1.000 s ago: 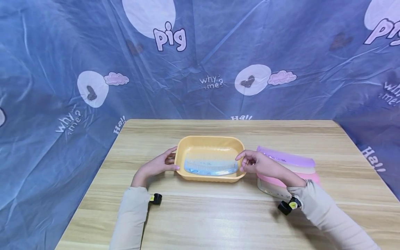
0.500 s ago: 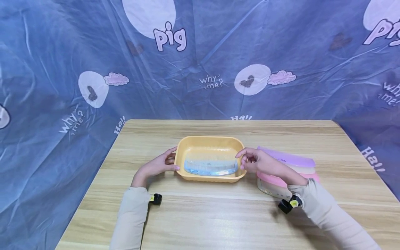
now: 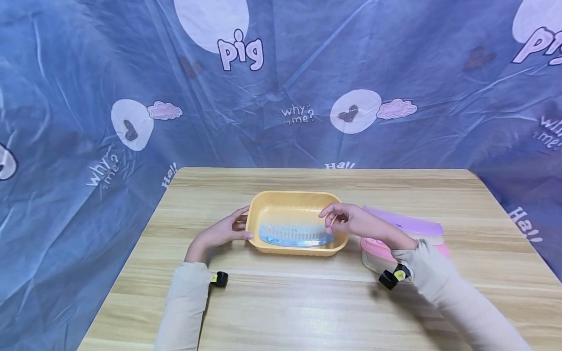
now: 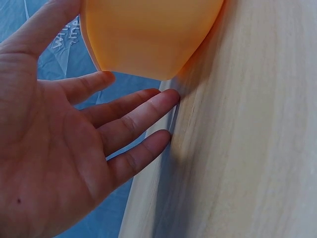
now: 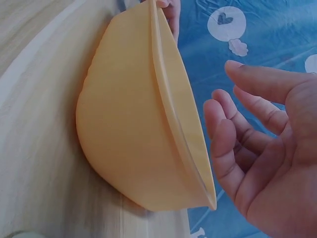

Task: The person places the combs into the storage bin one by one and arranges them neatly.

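Your two hands flank one yellow-orange plastic basin (image 3: 294, 199) at the middle of the wooden table (image 3: 281, 302). Your left hand (image 3: 221, 233) rests against the basin's left end, fingers straight and relaxed, thumb along the rim; the left wrist view shows the fingertips (image 4: 163, 101) lying just beside the basin's outer wall (image 4: 148, 34), gripping nothing. Your right hand (image 3: 351, 222) hovers over the basin's right rim, fingers loosely spread and empty; the right wrist view shows an open palm (image 5: 267, 163) near the rim (image 5: 173, 99), with a gap between them.

One translucent blue comb (image 3: 295, 234) lies flat inside the basin, along the near wall, its teeth pointing away from you.

To the right of the basin, partly behind your right forearm, sits a stack of combs (image 3: 417, 234): one purple on top, a pale one beneath it, one pink below. More may lie under your sleeve; the count cannot be told.

Each wrist carries one small black camera, two in all. A blue printed cloth (image 3: 281, 83) hangs behind the table.
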`<state>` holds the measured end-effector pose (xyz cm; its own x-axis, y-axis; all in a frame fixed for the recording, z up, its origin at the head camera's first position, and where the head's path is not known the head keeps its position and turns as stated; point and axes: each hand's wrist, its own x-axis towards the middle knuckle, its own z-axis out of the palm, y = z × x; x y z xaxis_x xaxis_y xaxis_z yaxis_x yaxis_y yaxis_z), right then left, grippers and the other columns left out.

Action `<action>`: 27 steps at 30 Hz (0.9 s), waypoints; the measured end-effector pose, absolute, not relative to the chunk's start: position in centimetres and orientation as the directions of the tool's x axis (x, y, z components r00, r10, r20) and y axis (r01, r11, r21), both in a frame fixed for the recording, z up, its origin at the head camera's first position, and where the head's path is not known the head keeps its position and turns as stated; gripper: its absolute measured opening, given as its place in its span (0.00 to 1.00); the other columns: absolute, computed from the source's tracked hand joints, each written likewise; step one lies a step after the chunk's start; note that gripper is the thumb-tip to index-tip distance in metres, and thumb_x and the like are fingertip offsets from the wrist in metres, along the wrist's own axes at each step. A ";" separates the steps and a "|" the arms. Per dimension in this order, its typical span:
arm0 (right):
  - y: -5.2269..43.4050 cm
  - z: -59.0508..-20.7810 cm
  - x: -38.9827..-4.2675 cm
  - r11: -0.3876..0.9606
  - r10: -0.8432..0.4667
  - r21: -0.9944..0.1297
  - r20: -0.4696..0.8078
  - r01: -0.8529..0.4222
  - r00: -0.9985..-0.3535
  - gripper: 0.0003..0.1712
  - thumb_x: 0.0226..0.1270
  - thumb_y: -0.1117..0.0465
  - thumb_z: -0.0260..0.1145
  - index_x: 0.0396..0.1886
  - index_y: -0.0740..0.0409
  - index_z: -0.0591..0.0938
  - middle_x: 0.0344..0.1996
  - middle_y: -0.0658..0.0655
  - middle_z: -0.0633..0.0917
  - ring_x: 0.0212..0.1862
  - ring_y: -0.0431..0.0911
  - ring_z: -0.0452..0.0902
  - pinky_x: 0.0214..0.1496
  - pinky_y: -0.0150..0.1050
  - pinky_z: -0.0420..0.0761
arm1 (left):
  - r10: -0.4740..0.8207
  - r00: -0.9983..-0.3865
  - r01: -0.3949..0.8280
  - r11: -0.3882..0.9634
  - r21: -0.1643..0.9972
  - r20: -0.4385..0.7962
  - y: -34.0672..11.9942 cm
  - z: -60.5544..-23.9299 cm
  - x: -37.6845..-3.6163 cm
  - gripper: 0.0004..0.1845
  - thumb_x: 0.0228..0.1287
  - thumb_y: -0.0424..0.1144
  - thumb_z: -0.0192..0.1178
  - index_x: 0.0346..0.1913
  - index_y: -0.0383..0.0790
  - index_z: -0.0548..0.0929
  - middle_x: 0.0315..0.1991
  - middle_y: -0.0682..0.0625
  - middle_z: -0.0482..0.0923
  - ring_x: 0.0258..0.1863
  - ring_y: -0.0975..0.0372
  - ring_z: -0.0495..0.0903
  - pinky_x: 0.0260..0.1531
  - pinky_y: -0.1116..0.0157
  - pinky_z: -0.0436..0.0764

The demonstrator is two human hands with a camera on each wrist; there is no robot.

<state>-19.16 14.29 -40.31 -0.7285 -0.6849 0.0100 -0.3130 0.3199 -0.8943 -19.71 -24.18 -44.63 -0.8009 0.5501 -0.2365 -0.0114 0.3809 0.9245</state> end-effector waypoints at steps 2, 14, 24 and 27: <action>13.9 -40.3 -19.5 0.321 -0.694 -0.899 -0.008 -0.298 -0.720 0.20 0.60 0.76 0.59 0.54 0.74 0.73 0.38 0.69 0.80 0.36 0.41 0.78 0.40 0.30 0.80 | 0.552 -0.799 -0.022 0.371 0.928 -0.239 -24.1 -44.6 -19.7 0.50 0.61 0.40 0.67 0.78 0.43 0.43 0.72 0.34 0.60 0.68 0.44 0.66 0.66 0.51 0.70; 11.3 -41.2 -21.2 0.355 -0.745 -0.888 -0.080 -0.293 -0.663 0.23 0.59 0.72 0.66 0.54 0.75 0.73 0.46 0.72 0.78 0.47 0.60 0.79 0.49 0.35 0.82 | 0.544 -0.802 -0.032 0.372 0.928 -0.246 -24.1 -44.4 -19.8 0.51 0.60 0.40 0.68 0.77 0.42 0.44 0.72 0.34 0.59 0.68 0.44 0.67 0.66 0.50 0.69; 9.9 -42.3 -22.3 0.417 -0.746 -0.850 -0.118 -0.322 -0.655 0.24 0.59 0.68 0.69 0.54 0.72 0.75 0.49 0.69 0.79 0.51 0.58 0.78 0.56 0.45 0.80 | 0.557 -0.791 -0.044 0.362 0.931 -0.253 -24.2 -44.5 -19.7 0.52 0.60 0.41 0.67 0.78 0.43 0.43 0.72 0.35 0.58 0.69 0.44 0.66 0.67 0.50 0.69; 9.5 -42.4 -22.4 0.438 -0.749 -0.835 -0.134 -0.332 -0.649 0.24 0.59 0.68 0.69 0.54 0.71 0.75 0.49 0.67 0.80 0.51 0.57 0.78 0.56 0.45 0.80 | 0.558 -0.791 -0.043 0.359 0.932 -0.252 -24.2 -44.6 -19.8 0.52 0.60 0.42 0.68 0.78 0.43 0.43 0.72 0.35 0.59 0.68 0.45 0.66 0.67 0.51 0.69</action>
